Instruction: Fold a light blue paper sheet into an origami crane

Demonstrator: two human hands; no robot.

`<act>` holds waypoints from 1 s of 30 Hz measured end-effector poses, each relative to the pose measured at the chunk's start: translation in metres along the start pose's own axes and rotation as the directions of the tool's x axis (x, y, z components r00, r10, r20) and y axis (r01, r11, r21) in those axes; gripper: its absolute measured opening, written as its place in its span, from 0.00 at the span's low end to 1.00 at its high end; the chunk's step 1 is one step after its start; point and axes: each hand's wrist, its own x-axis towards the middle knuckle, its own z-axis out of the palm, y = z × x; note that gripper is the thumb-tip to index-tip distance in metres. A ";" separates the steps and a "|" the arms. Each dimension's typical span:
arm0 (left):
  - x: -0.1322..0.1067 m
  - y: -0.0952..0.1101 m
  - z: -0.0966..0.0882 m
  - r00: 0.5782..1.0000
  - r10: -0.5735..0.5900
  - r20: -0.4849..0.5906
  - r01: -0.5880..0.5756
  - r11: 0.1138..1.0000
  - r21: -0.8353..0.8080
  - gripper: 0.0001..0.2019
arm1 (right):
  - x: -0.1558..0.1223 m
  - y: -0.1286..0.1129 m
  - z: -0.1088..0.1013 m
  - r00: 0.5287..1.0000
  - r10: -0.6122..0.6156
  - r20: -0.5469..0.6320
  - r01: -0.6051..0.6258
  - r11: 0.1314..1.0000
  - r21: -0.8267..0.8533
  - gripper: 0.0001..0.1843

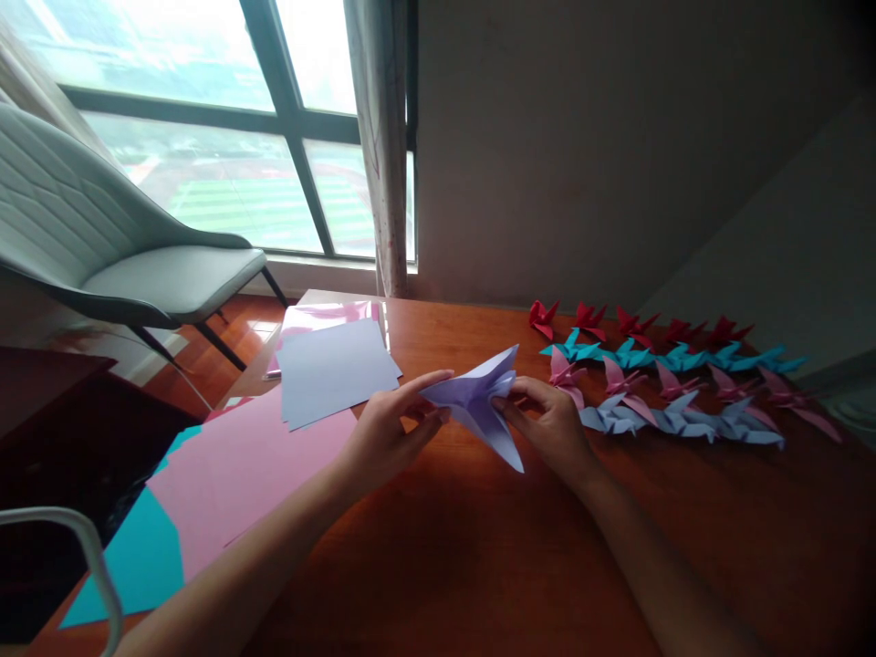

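Both hands fold a lavender paper figure (479, 401) above the table (444, 547).
Left hand (383, 433) and right hand (547, 424) pinch its opposite sides, fingers apparently clamped; finished paper cranes (684, 388) line the far right edge.

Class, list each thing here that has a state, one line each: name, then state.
lavender paper, part-folded, pinched by left hand and right hand
paper cranes, folded, lying in rows
lavender sheets, flat, unfolded, stacked
pink sheets, flat, unfolded
teal sheet, flat, partly under pink sheets
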 end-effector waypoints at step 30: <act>0.001 0.006 -0.003 0.992 0.125 -0.021 -0.122 0.988 0.099 0.17 | 0.001 -0.004 -0.003 0.997 -0.070 0.026 0.072 0.994 -0.081 0.04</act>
